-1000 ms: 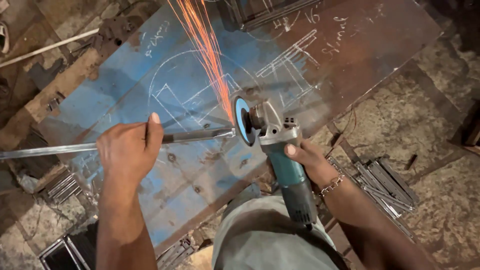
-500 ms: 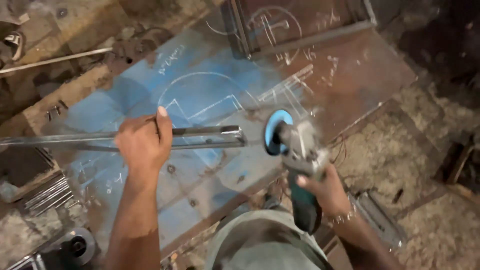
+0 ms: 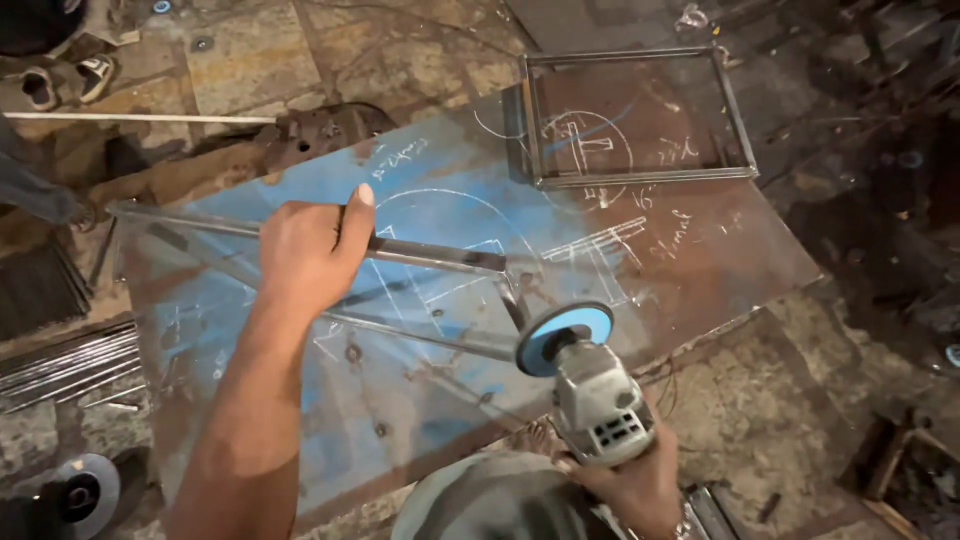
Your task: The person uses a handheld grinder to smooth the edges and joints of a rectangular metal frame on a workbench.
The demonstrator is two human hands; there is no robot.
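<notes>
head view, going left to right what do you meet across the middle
bundle of thin steel rods → left hand gripping the welded metal bar frame → blue flap disc of the grey angle grinder in the right hand → rusty bare end of the steel plate

Bare forearms without sleeves, a metal bracelet (image 3: pixel 683 527) on the right wrist

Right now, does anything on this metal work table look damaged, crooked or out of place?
Nothing looks broken. The blue table top is rusty and covered in chalk sketches. The left hand grips a metal frame; the right hand holds the grinder. A second frame lies flat.
</notes>
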